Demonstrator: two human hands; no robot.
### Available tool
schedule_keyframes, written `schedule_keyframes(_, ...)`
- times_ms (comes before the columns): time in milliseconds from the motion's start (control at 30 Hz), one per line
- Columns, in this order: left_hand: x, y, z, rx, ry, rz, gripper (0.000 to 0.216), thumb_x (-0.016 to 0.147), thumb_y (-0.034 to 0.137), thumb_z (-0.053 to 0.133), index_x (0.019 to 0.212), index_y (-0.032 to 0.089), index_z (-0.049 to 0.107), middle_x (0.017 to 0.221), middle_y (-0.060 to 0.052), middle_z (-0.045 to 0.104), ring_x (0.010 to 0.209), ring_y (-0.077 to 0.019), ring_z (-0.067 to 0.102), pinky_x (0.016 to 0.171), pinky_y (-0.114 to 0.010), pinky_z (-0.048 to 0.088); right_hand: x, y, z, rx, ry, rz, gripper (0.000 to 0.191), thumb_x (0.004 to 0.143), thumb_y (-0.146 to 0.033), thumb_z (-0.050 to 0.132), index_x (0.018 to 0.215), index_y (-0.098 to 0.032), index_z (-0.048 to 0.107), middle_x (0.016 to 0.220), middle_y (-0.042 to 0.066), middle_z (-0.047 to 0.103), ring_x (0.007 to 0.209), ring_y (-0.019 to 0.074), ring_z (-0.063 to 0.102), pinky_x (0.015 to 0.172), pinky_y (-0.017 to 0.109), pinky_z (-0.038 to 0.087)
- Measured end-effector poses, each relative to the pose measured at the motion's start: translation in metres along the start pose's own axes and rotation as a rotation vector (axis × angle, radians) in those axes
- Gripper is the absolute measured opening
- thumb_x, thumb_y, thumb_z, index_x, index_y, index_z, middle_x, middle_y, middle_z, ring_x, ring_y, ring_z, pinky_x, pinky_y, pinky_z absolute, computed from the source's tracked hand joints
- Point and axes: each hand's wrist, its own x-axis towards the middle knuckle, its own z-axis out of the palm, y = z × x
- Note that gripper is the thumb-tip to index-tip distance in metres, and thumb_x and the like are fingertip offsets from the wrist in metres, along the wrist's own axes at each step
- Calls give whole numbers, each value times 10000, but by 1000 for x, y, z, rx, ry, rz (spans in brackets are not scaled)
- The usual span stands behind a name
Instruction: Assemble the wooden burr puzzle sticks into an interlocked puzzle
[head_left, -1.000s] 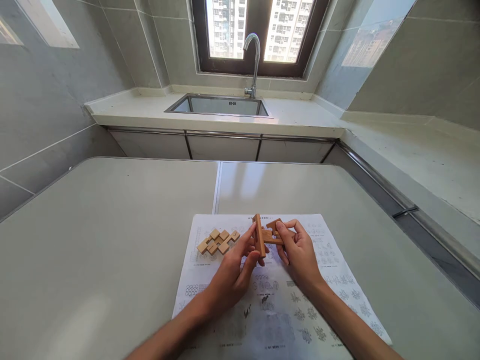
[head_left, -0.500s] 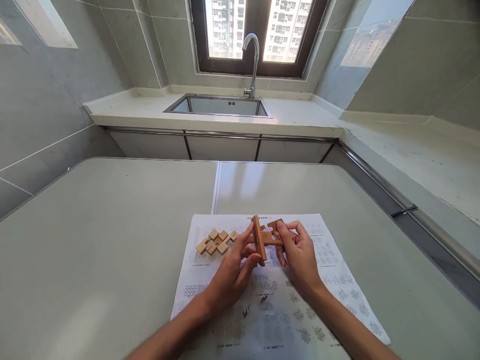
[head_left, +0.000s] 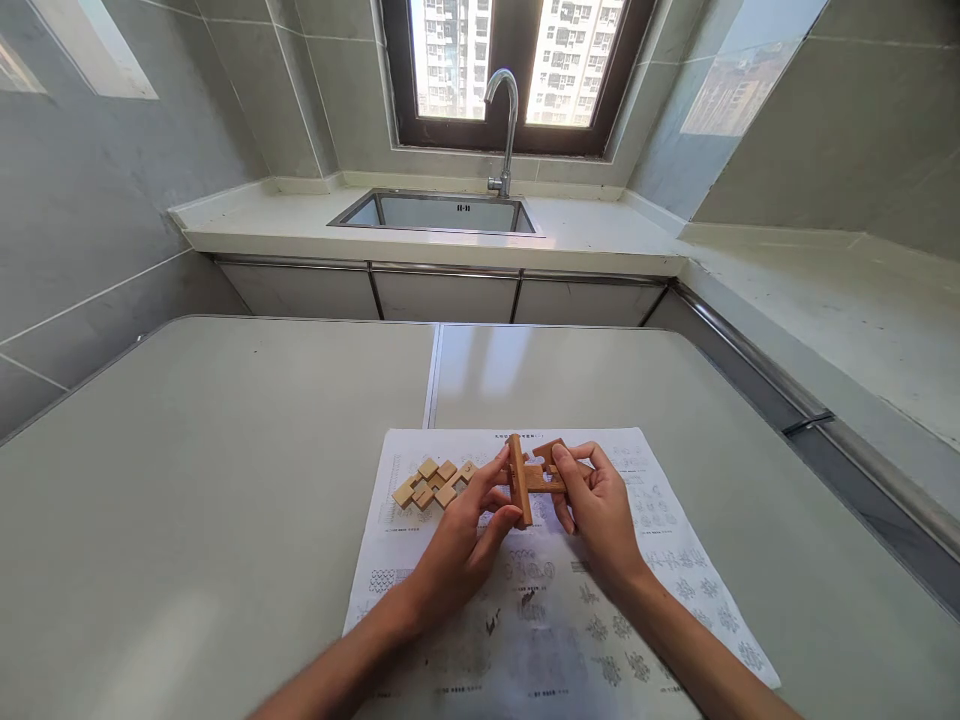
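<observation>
My left hand (head_left: pixel 461 545) pinches an upright notched wooden bar (head_left: pixel 519 480) between thumb and fingers. My right hand (head_left: pixel 598 510) grips two crossed wooden pieces (head_left: pixel 546 470) that meet that bar, so both hands hold one partly joined wooden puzzle above a printed instruction sheet (head_left: pixel 555 610). To the left of my hands, several loose wooden puzzle pieces (head_left: pixel 435 482) lie side by side on the sheet's upper left corner.
The sheet lies on a grey table (head_left: pixel 187 480) with a seam down the middle. Beyond it runs a white counter (head_left: pixel 600 235) with a steel sink (head_left: pixel 439 211) and a tap (head_left: pixel 505 120) under a window. Tiled walls stand on both sides.
The held puzzle has dropped slightly and my hands have shifted a little closer together. The loose pieces have not moved.
</observation>
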Motion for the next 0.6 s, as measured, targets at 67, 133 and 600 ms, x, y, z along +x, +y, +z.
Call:
schedule_keyframes(67,0,0,0,9,7,-2,702,1057,535,518,1637,195,315,1090,-114,721,971,-236,690,956,-396,528,-1,-1,1,-16,14,-6,418,947,-603,682,825,-237,521,500,-72,551,338,77,357,354,208,262)
schedule_keyframes(133,-1,0,0,7,11,-3,703,1055,530,525,1643,212,308,1118,-114,721,984,-240,697,965,-402,534,-1,-1,1,-16,20,-7,429,937,-616,687,821,-239,517,492,-75,538,337,84,368,350,211,260)
schedule_keyframes(600,-1,-3,0,68,3,-9,730,1051,552,511,1658,210,294,1212,-143,728,1099,-281,690,1036,-438,524,-2,2,1,0,-13,-15,408,962,-580,684,841,-234,504,489,-89,539,327,60,363,351,185,238)
